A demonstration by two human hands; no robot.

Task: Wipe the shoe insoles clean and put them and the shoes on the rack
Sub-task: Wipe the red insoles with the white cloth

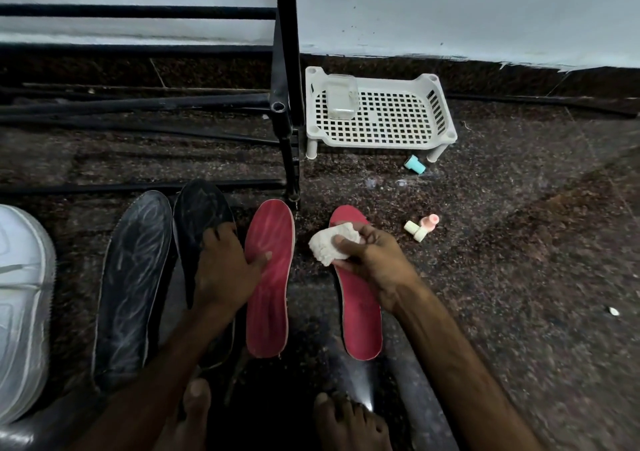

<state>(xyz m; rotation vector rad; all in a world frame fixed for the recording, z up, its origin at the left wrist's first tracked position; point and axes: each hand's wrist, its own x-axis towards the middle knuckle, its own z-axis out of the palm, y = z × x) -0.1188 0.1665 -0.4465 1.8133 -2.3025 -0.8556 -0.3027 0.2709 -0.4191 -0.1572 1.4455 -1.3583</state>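
Your one head-worn camera faces steeply down, close over the floor [519,277]; shoe rack [287,104] at eleven o'clock.

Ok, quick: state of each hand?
Left hand: open, resting on a black insole and the red insole beside it.
Right hand: grips the crumpled white cloth.

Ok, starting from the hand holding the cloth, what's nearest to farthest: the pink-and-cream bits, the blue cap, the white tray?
From the right hand:
1. Pink-and-cream bits, just to its right.
2. Blue cap, farther back on the floor.
3. White tray, farthest, by the wall.
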